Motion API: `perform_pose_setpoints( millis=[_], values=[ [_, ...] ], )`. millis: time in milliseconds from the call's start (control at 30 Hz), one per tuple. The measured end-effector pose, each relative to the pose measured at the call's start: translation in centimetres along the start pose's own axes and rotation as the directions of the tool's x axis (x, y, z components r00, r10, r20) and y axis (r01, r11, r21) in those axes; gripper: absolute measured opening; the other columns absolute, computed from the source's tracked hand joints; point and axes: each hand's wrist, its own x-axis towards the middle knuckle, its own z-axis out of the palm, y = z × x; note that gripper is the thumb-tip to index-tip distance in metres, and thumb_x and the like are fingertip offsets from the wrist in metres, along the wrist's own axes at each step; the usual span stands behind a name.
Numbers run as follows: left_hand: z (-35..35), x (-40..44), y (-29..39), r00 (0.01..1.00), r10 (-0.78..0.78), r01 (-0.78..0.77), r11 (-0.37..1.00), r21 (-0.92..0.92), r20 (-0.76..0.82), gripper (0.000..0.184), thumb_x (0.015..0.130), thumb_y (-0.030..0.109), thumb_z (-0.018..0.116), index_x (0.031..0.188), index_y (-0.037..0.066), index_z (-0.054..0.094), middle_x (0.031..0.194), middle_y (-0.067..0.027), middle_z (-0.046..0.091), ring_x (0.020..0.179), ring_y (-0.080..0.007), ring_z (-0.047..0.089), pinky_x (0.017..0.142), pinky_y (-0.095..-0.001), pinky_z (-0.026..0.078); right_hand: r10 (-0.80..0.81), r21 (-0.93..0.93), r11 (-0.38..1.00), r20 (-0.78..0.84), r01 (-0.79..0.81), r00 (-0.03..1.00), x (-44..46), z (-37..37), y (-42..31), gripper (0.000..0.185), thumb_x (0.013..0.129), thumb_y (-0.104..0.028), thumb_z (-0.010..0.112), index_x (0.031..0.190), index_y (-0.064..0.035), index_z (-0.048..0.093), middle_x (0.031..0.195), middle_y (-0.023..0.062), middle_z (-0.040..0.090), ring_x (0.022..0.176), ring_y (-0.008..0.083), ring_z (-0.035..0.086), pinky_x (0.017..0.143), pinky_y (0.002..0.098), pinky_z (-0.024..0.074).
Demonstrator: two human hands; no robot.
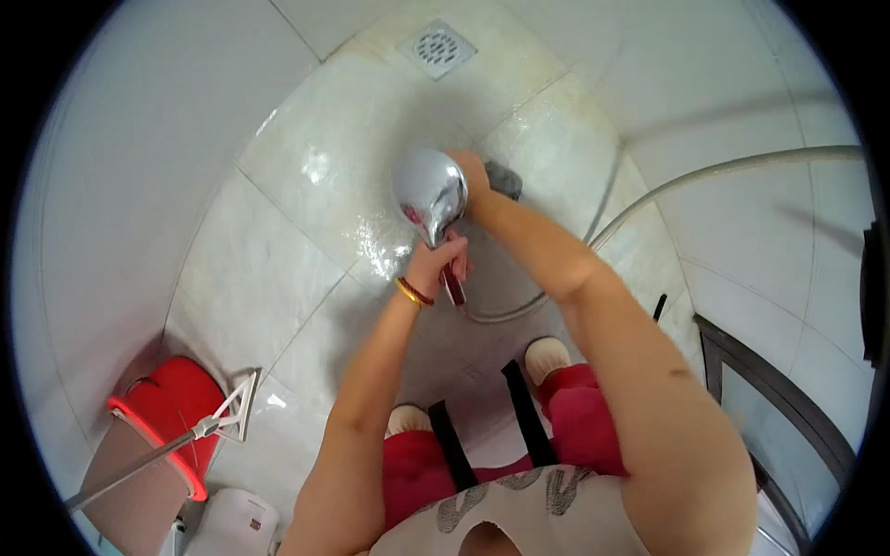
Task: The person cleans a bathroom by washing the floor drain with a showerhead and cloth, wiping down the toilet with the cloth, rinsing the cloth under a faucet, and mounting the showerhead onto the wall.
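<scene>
My left hand (440, 262) is wrapped round the handle of a chrome shower head (429, 188), whose rounded back faces up to me. From the handle's lower end a metal shower hose (732, 167) loops away to the right wall. My right hand (470, 173) is just beyond the shower head, low over the wet floor, its fingers hidden from me. Beside that wrist shows a dark grey, cloth-like thing (503, 180). Whether my right hand grips it cannot be made out.
The tiled floor (287, 204) shines with water, and a square drain (438, 49) lies at the far end. At the lower left stand a red bucket (176, 389), a mop-like tool with a white head (243, 405), and a white box-like item (232, 521). A dark-framed panel (779, 389) borders the right.
</scene>
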Motion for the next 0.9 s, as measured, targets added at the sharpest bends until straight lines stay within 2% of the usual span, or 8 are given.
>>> perform_pose_setpoints(
  millis=[133, 167, 233, 300, 400, 567, 667, 900],
  values=[
    [1.6, -0.3, 1.3, 1.000, 0.016, -0.016, 0.982, 0.187, 0.000, 0.017, 0.081, 0.018, 0.054, 0.072, 0.007, 0.045, 0.051, -0.0032, 0.047, 0.048, -0.0150, 0.048, 0.057, -0.0328, 0.044, 0.263, 0.537, 0.839, -0.268, -0.083, 0.927, 1.0, -2.4, 0.0, 0.028, 0.070, -0.032, 0.062, 0.082, -0.0067, 0.062, 0.082, 0.0168, 0.061, 0.076, 0.0290, 0.060, 0.069, 0.0380, 0.0461],
    [1.7, -0.4, 1.7, 0.999, 0.031, -0.037, 0.988, 0.147, 0.039, 0.017, 0.082, 0.019, 0.054, 0.073, 0.007, 0.046, 0.051, -0.0024, 0.047, 0.048, -0.0143, 0.048, 0.058, -0.0329, 0.045, -0.008, 0.222, 0.963, -0.540, 0.151, 0.842, 3.1, -1.5, 2.9, 0.033, 0.072, -0.035, 0.063, 0.080, -0.0035, 0.059, 0.082, 0.0164, 0.061, 0.074, 0.0295, 0.060, 0.064, 0.0371, 0.0456],
    [1.4, -0.2, 2.1, 0.999, 0.033, -0.036, 0.993, 0.115, 0.026, 0.017, 0.082, 0.019, 0.054, 0.073, 0.007, 0.046, 0.052, -0.0025, 0.047, 0.048, -0.0141, 0.048, 0.059, -0.0329, 0.045, 0.465, 0.913, 0.407, -0.208, 0.000, 0.861, 1.9, -5.3, 3.0, 0.030, 0.074, -0.035, 0.062, 0.079, -0.0058, 0.057, 0.082, 0.0140, 0.061, 0.072, 0.0306, 0.058, 0.061, 0.0368, 0.0436],
    [1.1, -1.1, 1.4, 0.999, 0.047, -0.047, 0.997, 0.060, 0.006, 0.016, 0.082, 0.019, 0.054, 0.073, 0.007, 0.046, 0.052, -0.0026, 0.047, 0.047, -0.0140, 0.048, 0.060, -0.0329, 0.046, 0.340, 0.434, 0.882, -0.319, -0.183, 0.884, -1.1, -7.7, 4.2, 0.024, 0.073, -0.034, 0.062, 0.078, -0.0111, 0.058, 0.071, 0.0084, 0.057, 0.069, 0.0293, 0.054, 0.062, 0.0345, 0.0419],
    [0.7, -0.7, 0.9, 0.999, 0.034, -0.034, 0.999, 0.035, 0.001, 0.014, 0.080, 0.017, 0.058, 0.079, 0.006, 0.048, 0.053, -0.0025, 0.050, 0.045, -0.0132, 0.050, 0.057, -0.0308, 0.047, 0.129, -0.110, 0.984, -0.122, -0.142, 0.984, -4.9, -8.7, 5.3, 0.025, 0.073, -0.034, 0.061, 0.086, -0.0128, 0.058, 0.084, 0.0073, 0.058, 0.087, 0.0281, 0.051, 0.072, 0.0377, 0.0400],
    [0.9, 0.2, -0.1, 0.999, -0.029, 0.028, 0.996, 0.081, 0.020, 0.015, 0.080, 0.016, 0.058, 0.078, 0.006, 0.048, 0.053, -0.0024, 0.049, 0.045, -0.0126, 0.049, 0.056, -0.0304, 0.047, -0.070, 0.029, 0.994, -0.548, 0.103, 0.834, -2.6, -4.8, 2.5, 0.033, 0.069, -0.031, 0.062, 0.098, -0.0148, 0.057, 0.101, 0.0072, 0.051, 0.099, 0.0272, 0.044, 0.077, 0.0414, 0.0370],
    [0.5, 0.9, 0.1, 0.999, -0.027, 0.028, 0.997, 0.075, -0.018, 0.015, 0.080, 0.016, 0.058, 0.078, 0.006, 0.047, 0.052, -0.0029, 0.049, 0.044, -0.0133, 0.049, 0.055, -0.0305, 0.047, -0.249, -0.230, 0.956, -0.316, 0.181, 0.915, -2.8, -1.7, 1.0, 0.032, 0.069, -0.031, 0.061, 0.095, -0.0130, 0.056, 0.098, 0.0075, 0.053, 0.097, 0.0282, 0.047, 0.075, 0.0395, 0.0403],
    [0.5, 1.1, 0.1, 0.996, -0.066, 0.065, 0.998, -0.023, -0.054, 0.016, 0.080, 0.017, 0.058, 0.082, 0.005, 0.047, 0.052, -0.0032, 0.048, 0.045, -0.0145, 0.048, 0.056, -0.0318, 0.047, 0.135, -0.063, 0.988, -0.068, -0.139, 0.989, 0.0, -5.1, 0.2, 0.026, 0.078, -0.031, 0.052, 0.091, -0.0109, 0.060, 0.091, 0.0099, 0.060, 0.089, 0.0263, 0.057, 0.074, 0.0363, 0.0456]
  ],
)
